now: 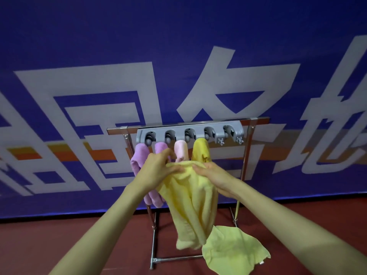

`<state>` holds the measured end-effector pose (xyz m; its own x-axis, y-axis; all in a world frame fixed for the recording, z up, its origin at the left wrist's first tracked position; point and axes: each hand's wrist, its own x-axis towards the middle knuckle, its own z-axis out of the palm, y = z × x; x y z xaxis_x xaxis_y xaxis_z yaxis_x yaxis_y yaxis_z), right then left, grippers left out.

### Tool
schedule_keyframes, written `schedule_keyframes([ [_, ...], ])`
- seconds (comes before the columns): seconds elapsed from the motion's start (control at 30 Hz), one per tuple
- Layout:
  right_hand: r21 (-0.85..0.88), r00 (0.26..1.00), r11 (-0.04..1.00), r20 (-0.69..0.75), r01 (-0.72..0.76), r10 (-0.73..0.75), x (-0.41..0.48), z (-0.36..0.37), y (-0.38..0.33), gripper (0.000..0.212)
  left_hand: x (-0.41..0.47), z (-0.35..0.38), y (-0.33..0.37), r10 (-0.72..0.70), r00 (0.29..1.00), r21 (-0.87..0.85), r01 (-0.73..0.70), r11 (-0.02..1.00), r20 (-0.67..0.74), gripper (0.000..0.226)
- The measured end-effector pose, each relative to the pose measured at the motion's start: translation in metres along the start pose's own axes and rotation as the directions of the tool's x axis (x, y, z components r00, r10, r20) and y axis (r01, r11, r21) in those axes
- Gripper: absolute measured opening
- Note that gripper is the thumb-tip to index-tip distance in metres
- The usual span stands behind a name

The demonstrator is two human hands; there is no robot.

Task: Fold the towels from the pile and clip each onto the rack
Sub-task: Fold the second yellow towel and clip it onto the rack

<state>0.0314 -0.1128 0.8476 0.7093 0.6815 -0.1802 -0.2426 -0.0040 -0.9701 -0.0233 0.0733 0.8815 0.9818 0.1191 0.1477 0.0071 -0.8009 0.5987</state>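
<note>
Over dark-red floor (59, 245) by a blue lettered banner (99, 46), left hand (156, 171) and right hand (216, 177) seemingly pinch the top of a pale-yellow terry towel (190, 205), its length hanging down before the steel clip rack (188, 133).

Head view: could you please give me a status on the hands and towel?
Left hand and right hand grip the pale yellow towel at its top, before the rack. Rightmost clip free. Nothing blocking it.

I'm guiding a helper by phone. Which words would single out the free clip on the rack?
Before the blue wall stands a steel rack; a grey strip of five clips runs along its top bar. The free clip is the one at the right end. Its four neighbours hold two purple towels, a pink towel and a yellow towel; it holds none.
</note>
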Motion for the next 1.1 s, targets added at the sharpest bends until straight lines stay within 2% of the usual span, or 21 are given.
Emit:
schedule_keyframes([
  [0.07,0.001,0.999,1.000,-0.039,0.020,-0.020,0.002,-0.001,-0.007,0.025,-0.004,0.005,-0.016,-0.034,0.995,-0.013,0.035,0.999,0.095,0.040],
  [0.17,0.049,0.995,0.998,-0.091,0.033,-0.029,0.002,-0.002,-0.012,0.026,-0.014,0.019,-0.040,-0.008,0.988,0.008,0.007,1.000,0.157,0.037],
  [0.27,0.162,0.982,0.984,-0.185,0.068,-0.037,0.003,-0.005,-0.017,0.023,-0.025,0.028,-0.057,-0.133,0.983,-0.213,0.159,0.964,0.129,0.028],
  [0.33,0.212,0.972,0.973,-0.232,0.095,-0.044,0.002,-0.008,-0.021,0.018,-0.031,0.033,-0.062,-0.242,0.962,-0.396,0.272,0.877,0.125,0.020],
  [0.4,0.185,0.972,0.978,-0.231,0.098,-0.054,0.001,-0.010,-0.025,0.004,-0.036,0.038,-0.060,-0.297,0.949,-0.505,0.311,0.805,0.110,0.017],
  [0.47,0.121,0.969,0.990,-0.245,0.072,-0.041,0.001,-0.013,-0.027,0.022,-0.039,0.042,-0.049,-0.304,0.948,-0.577,0.299,0.761,0.090,0.018],
  [0.53,0.101,0.966,0.994,-0.260,0.034,-0.007,0.001,-0.013,-0.029,0.028,-0.039,0.043,-0.037,-0.285,0.957,-0.621,0.254,0.742,0.051,0.016],
  [0.73,0.140,0.961,0.989,-0.262,-0.056,0.091,-0.007,-0.012,-0.022,0.041,-0.031,0.028,-0.002,-0.148,0.988,-0.606,0.086,0.791,-0.052,0.026],
  [0.87,0.218,0.969,0.973,-0.211,-0.079,0.126,-0.011,-0.010,-0.018,0.052,-0.026,0.018,0.008,-0.110,0.993,-0.589,0.061,0.806,-0.048,0.026],
  [1.0,0.315,0.968,0.945,-0.193,-0.092,0.158,-0.012,-0.004,-0.018,0.049,-0.025,0.013,0.011,-0.105,0.992,-0.577,0.043,0.815,-0.075,0.020],
  [1.1,0.236,0.979,0.963,-0.128,-0.127,0.160,-0.017,0.003,-0.021,0.034,-0.027,0.012,0.013,-0.093,0.990,-0.572,0.015,0.820,-0.107,0.010],
])
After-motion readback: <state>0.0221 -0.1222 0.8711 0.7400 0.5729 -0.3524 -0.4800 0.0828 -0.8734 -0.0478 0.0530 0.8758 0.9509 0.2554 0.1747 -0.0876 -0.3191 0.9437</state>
